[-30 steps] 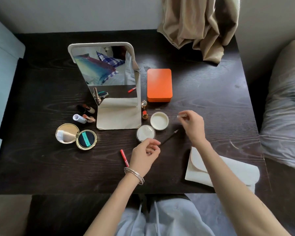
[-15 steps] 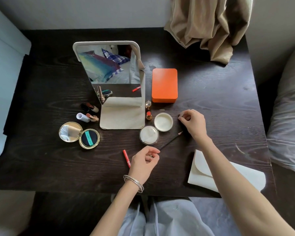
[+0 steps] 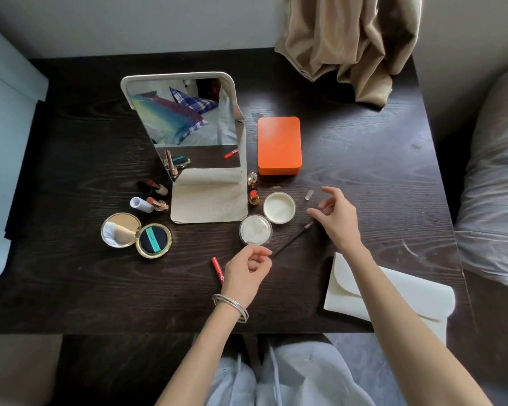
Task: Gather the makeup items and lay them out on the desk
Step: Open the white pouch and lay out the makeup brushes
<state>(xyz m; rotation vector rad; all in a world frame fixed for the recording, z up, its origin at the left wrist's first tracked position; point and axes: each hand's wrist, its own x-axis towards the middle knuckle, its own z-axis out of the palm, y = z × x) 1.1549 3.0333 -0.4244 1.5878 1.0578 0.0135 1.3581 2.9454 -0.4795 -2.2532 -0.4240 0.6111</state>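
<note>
The left hand [image 3: 248, 273] has its fingers [image 3: 261, 253] curled, the tips at the near end of a thin dark pencil [image 3: 292, 239]; whether they actually pinch it or only touch it I cannot tell. The right hand [image 3: 339, 221] hovers with fingers [image 3: 316, 213] loosely spread and holding nothing, just right of the pencil's far tip. The pencil lies on the table [image 3: 364, 183], its long axis running from near-left to far-right, so each hand sits at one end; the left looks better placed to lift it. A small clear cap [image 3: 309, 195] lies just beyond the right fingers, likely the pencil's. Close on the left stand two round white jars [image 3: 279, 208], a red pencil [image 3: 217, 266] and a gold lipstick [image 3: 254, 197], so a leftward move is crowded. The table right of the orange box [image 3: 279, 145] and beyond the cream pouch [image 3: 393, 291] looks open, the safer place for laying things out.
</note>
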